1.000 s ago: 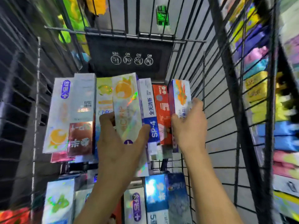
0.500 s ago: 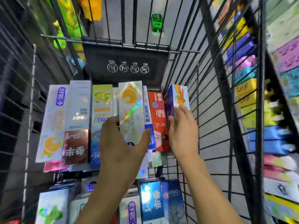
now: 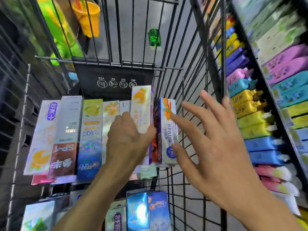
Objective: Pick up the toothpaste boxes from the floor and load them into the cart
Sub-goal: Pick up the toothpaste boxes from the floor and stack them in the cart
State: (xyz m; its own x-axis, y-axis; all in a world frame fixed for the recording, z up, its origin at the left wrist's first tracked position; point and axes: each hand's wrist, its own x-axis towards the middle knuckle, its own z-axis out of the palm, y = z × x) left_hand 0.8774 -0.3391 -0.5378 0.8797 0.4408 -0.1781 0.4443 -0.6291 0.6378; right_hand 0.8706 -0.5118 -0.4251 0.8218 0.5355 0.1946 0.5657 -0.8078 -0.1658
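Observation:
A row of toothpaste boxes stands on end inside the black wire cart. My left hand grips a holographic box with an orange print, raised a little above the row near its right end. Just right of it stands a silver and purple box against the cart's side. My right hand is off that box, fingers spread, holding nothing. More boxes, one a blue Crest box, lie lower in the cart.
The cart's black plastic flap with warning icons is behind the row. Shop shelves with coloured packs run along the right, beyond the cart's wire side. Green and yellow goods show through the bars at the top left.
My right hand has let go of the silver and purple box and pulled back with fingers spread. My left hand has shifted the holographic box to the right, close to that box.

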